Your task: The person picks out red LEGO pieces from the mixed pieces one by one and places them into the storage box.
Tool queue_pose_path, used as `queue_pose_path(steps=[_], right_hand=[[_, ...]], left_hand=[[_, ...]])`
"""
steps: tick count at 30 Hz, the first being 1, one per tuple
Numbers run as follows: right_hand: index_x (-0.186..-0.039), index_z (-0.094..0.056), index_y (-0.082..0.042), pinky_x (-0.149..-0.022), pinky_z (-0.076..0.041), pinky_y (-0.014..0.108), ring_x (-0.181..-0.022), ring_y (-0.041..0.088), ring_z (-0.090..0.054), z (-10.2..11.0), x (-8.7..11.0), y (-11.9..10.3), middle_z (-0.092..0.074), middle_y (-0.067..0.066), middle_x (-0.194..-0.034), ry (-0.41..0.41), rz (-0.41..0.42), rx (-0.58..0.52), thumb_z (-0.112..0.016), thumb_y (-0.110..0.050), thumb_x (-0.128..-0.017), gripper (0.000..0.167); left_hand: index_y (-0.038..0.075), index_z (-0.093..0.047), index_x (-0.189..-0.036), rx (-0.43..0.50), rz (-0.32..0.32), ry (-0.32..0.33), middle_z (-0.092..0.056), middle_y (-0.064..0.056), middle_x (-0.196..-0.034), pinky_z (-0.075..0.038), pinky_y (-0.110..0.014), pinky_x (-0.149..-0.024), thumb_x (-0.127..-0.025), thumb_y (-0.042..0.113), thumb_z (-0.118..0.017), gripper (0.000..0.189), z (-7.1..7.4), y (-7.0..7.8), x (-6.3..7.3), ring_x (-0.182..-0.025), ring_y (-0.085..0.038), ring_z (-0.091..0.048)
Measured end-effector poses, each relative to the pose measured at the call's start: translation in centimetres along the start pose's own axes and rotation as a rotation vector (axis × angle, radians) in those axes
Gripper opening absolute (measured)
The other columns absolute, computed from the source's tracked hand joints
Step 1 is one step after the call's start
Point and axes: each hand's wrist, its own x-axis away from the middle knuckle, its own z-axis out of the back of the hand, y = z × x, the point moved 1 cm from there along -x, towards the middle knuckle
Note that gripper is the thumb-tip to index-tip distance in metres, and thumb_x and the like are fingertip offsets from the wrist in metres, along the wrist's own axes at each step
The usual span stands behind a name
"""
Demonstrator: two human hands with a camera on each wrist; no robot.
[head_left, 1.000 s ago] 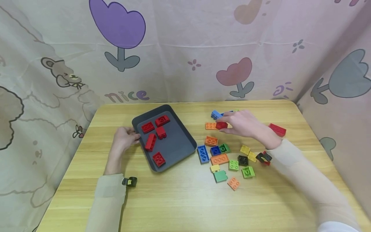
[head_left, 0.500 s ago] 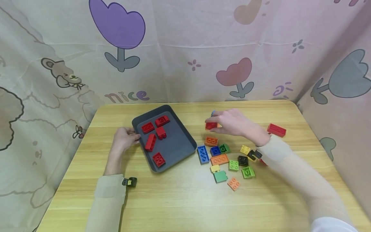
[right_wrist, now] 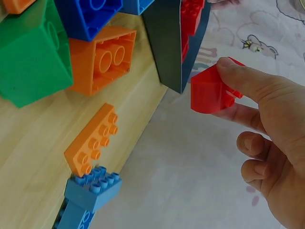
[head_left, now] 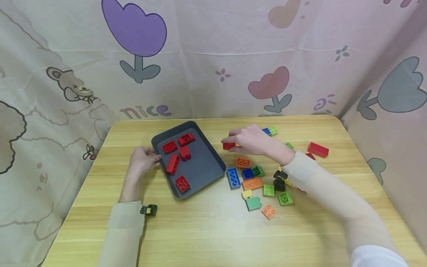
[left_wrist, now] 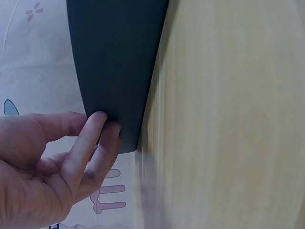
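My right hand pinches a red toy brick between thumb and forefinger, just right of the dark grey tray. In the right wrist view the brick's studs face back toward the palm, and the other fingers are curled. At the tray's left side, my left hand grips the rim. The left wrist view has its fingertips against the tray's outer wall, with the thumb at the rim. Several red bricks lie spread inside the tray.
Right of the tray lie loose bricks: a blue brick, an orange brick, a green brick and several others. A long red brick lies far right. Behind the table hangs a patterned cloth.
My right hand has carried the red brick leftward, from above the orange brick toward the tray. The left hand and tray have stayed in place.
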Motion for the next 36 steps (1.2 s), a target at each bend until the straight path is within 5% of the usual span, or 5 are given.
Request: queue_pose_path(steps=[19,36], right_hand=[[-0.128,-0.078,-0.026,-0.044,-0.034,0.021,-0.055,0.011,-0.052,-1.5,-3.5,-1.1,-0.073,-0.003,-0.094,-0.017,0.015,-0.044,-0.082,-0.037,-0.093,0.037],[-0.135,-0.073,-0.029,-0.049,-0.039,0.02,-0.066,0.014,-0.059,-3.2,-7.8,-1.9,-0.076,0.0,-0.108,-0.14,0.003,0.007,-0.077,-0.039,-0.097,0.039]], left_hand=[[-0.022,-0.048,-0.142,-0.014,-0.004,0.006,-0.064,-0.039,-0.131,-0.068,-0.023,-0.074,-0.102,0.003,-0.064,0.05,-0.1,0.0,0.0,-0.074,-0.003,-0.07],[-0.022,-0.048,-0.142,-0.016,-0.006,0.008,-0.065,-0.039,-0.13,-0.068,-0.023,-0.073,-0.102,0.004,-0.064,0.05,-0.1,-0.1,-0.1,-0.074,-0.003,-0.071]])
